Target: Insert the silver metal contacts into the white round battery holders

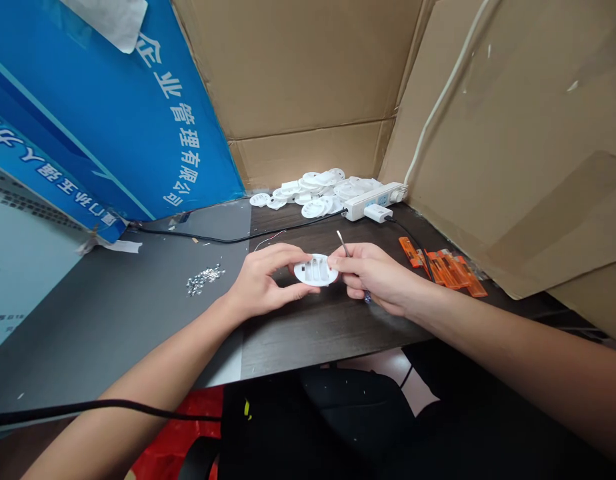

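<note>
My left hand (268,280) is closed on a white round plastic housing (317,272), gripping its left side between thumb and fingers. Slots like a battery compartment show on the housing's upward face. My right hand (371,273) is wrapped around a small screwdriver (343,241), whose metal tip points up and away from the housing. The bluish end of its handle pokes out below my fingers. My right thumb and fingertips touch the right edge of the housing. Left of my hands, a pile of small silver screws (204,280) lies on a grey sheet.
A heap of white round plastic pieces (313,190) lies at the back beside a power strip (375,200) with a white charger (378,213). Orange flat packets (445,268) lie at the right. Cardboard walls (308,73) and a blue printed board (113,113) enclose the table.
</note>
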`<control>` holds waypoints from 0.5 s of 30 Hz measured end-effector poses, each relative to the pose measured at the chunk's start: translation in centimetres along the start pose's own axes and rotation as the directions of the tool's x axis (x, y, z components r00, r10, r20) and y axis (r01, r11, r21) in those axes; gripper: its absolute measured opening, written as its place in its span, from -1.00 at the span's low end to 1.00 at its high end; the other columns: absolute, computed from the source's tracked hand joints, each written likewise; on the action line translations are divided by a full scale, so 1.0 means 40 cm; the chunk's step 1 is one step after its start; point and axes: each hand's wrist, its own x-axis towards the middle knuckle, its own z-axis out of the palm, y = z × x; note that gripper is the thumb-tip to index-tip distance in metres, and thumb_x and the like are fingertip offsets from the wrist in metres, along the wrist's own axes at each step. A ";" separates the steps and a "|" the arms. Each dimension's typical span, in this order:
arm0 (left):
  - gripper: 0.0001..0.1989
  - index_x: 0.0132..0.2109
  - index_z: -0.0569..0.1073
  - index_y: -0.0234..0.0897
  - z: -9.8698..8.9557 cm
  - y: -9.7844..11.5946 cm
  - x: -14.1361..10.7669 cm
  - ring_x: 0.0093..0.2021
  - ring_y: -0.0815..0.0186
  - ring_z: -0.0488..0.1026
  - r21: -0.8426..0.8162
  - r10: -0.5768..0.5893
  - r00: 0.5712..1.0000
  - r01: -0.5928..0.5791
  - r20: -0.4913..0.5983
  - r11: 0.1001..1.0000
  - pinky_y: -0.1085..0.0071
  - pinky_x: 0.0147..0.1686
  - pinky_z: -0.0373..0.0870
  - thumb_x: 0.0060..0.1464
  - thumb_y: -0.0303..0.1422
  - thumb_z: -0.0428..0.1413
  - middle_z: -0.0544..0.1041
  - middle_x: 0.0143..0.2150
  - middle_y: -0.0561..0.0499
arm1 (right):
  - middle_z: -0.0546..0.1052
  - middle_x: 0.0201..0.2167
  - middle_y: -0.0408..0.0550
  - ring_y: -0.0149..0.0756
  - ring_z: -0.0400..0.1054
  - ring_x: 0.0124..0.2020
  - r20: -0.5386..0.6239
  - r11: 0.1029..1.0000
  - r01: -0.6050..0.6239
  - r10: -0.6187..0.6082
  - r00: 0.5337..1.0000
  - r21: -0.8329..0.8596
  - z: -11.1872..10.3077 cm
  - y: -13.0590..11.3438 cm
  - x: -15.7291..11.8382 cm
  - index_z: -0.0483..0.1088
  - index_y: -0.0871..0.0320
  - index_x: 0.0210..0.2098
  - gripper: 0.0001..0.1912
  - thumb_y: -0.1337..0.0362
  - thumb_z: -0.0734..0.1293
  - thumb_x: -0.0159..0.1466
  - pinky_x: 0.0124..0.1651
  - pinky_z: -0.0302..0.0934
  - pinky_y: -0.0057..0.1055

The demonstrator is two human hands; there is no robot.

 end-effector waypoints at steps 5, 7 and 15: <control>-0.35 0.22 0.48 -0.27 0.017 -0.006 -0.010 -0.02 0.30 0.55 -0.201 -0.238 0.969 0.247 0.070 0.948 0.41 -0.03 0.49 0.03 -0.13 0.39 0.57 0.06 -0.13 | 0.20 -0.64 -0.31 -0.60 -0.13 -0.68 -0.006 1.000 0.006 -0.006 1.000 -0.008 -0.008 0.004 0.005 0.30 0.20 -0.35 -0.84 0.34 0.35 0.35 -0.63 -0.10 -0.56; -0.21 0.32 0.38 -0.29 0.026 -0.002 -0.008 0.07 0.23 0.53 -0.315 -0.353 0.917 0.395 0.184 0.863 0.35 0.05 0.48 0.00 -0.11 0.39 0.52 0.16 -0.18 | 0.19 -0.65 -0.33 -0.59 -0.14 -0.68 -0.003 1.000 0.008 -0.008 1.000 -0.015 -0.006 0.007 0.005 0.29 0.19 -0.35 -0.83 0.33 0.35 0.36 -0.63 -0.11 -0.56; -0.32 0.15 0.50 -0.40 0.034 0.020 0.009 0.00 0.26 0.51 -0.420 -0.391 0.821 0.555 0.417 0.718 0.36 0.07 0.44 -0.09 -0.18 0.42 0.56 0.07 -0.17 | 0.23 -0.65 -0.31 -0.58 -0.17 -0.67 0.046 0.991 -0.039 0.045 0.998 -0.124 0.001 0.016 0.007 0.30 0.18 -0.32 -0.85 0.31 0.37 0.31 -0.62 -0.20 -0.53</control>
